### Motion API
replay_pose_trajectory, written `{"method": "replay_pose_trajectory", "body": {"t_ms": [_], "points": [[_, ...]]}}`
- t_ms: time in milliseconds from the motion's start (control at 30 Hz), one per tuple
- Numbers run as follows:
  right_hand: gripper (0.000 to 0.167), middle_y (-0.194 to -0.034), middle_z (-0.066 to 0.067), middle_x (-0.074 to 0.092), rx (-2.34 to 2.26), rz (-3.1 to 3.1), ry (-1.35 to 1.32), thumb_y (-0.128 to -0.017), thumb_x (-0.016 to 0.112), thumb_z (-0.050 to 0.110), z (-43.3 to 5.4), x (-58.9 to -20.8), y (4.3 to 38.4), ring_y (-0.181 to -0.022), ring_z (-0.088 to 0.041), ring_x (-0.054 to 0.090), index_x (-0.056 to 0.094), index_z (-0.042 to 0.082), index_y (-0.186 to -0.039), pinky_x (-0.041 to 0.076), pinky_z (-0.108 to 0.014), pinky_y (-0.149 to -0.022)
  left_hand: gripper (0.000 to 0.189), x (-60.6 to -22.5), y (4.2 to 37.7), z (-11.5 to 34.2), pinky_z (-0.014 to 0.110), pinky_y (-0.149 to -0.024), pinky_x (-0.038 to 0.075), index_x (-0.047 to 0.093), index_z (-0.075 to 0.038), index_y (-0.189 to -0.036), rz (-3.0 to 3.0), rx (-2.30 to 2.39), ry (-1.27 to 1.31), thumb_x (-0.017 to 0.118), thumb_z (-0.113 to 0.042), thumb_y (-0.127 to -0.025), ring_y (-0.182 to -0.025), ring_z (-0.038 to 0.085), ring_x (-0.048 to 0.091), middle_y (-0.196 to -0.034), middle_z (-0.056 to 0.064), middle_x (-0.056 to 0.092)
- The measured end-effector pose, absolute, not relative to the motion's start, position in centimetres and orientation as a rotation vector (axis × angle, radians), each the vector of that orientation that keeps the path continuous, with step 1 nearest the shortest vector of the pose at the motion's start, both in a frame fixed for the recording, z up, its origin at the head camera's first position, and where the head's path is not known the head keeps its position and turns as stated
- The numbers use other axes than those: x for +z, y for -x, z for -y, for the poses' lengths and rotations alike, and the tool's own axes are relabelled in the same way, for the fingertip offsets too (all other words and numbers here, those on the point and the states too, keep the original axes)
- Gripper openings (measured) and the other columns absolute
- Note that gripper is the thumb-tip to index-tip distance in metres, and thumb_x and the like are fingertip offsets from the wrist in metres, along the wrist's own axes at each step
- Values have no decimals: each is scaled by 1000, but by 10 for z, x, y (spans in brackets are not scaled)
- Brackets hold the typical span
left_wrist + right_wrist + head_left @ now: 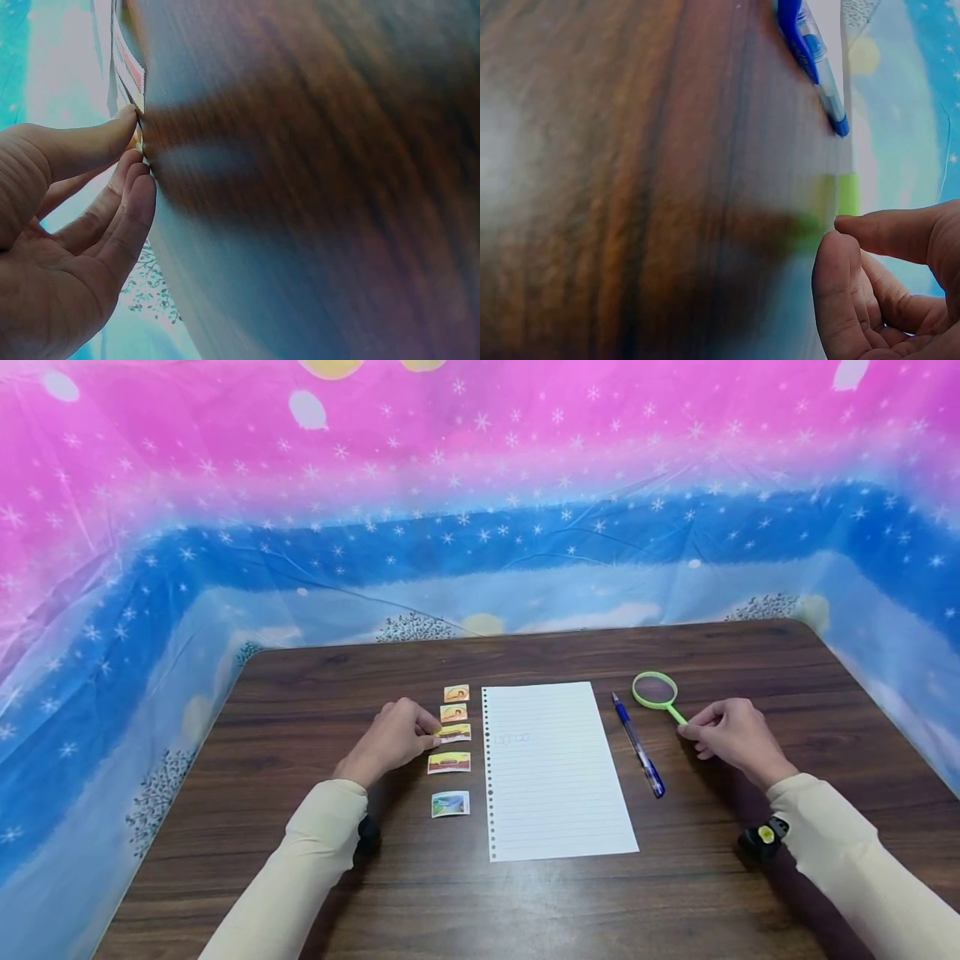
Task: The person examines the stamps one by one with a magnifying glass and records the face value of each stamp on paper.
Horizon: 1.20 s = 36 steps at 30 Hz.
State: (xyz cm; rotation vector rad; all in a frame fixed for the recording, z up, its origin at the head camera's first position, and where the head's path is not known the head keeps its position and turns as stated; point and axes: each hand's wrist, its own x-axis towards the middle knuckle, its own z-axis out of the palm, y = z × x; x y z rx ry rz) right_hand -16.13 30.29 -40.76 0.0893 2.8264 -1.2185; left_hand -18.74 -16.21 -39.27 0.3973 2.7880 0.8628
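Note:
My left hand [392,737] pinches the left edge of a yellow-and-red postage stamp [456,732], the middle one of a column of stamps. In the left wrist view, the thumb and fingertips meet right at the tabletop, partly hiding that edge. On the right, my right hand [733,737] holds the handle end of a green magnifying glass [677,714] between thumb and fingers. Its round lens points away from me, lying over the table. A blurred bit of the green handle [847,193] shows beyond the fingertips in the right wrist view.
Between the hands lies a sheet of lined paper [558,793] with punched holes and faint writing. A blue pen [639,747] lies right of it. Two orange stamps [454,703] are above the pinched one; another yellow-red stamp [449,762] and a landscape stamp [450,804] are below.

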Motion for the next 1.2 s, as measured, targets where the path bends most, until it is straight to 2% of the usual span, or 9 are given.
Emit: {"method": "replay_pose_trajectory", "body": {"t_ms": [433,700,933,1100,1200], "points": [[24,-73,-8,70,-1180,-2820,-74,-93,72,14,-306,-413,159,-63,-18,69,71,-11,-96,59,-32,-58,20,-395,188,163,44,-83,57,78,-2,-112,-2803,870,-421,73,-6,-94,-97,25,70,-109,13,74],[29,-77,-10,70,-1160,-2832,-75,-93,75,18,-307,-414,157,-65,-18,68,70,-10,-98,58,-32,-57,17,-393,186,164,44,-83,56,79,-4,-109,-2803,860,-454,71,-6,-94,-98,25,69,-110,13,74],[30,-77,-11,69,-1147,-2896,-73,-94,74,21,-306,-409,154,-62,-21,64,70,-8,-100,54,-34,-55,24,-389,179,167,43,-83,58,75,-1,-118,-2798,873,-449,71,-8,-95,-99,25,70,-112,13,74],[24,-81,-12,71,-1151,-2949,-62,-94,73,18,-304,-405,153,-64,-22,65,71,-6,-98,55,-32,-56,24,-385,170,167,41,-81,58,75,0,-118,-2815,848,-450,71,-10,-96,-96,22,70,-108,12,74],[27,-83,-13,71,-1139,-2958,-41,-94,75,21,-300,-402,153,-65,-22,66,72,-5,-99,55,-31,-56,24,-383,166,163,41,-82,58,75,-1,-117,-2836,819,-493,72,-12,-96,-96,22,70,-108,11,74]]}}
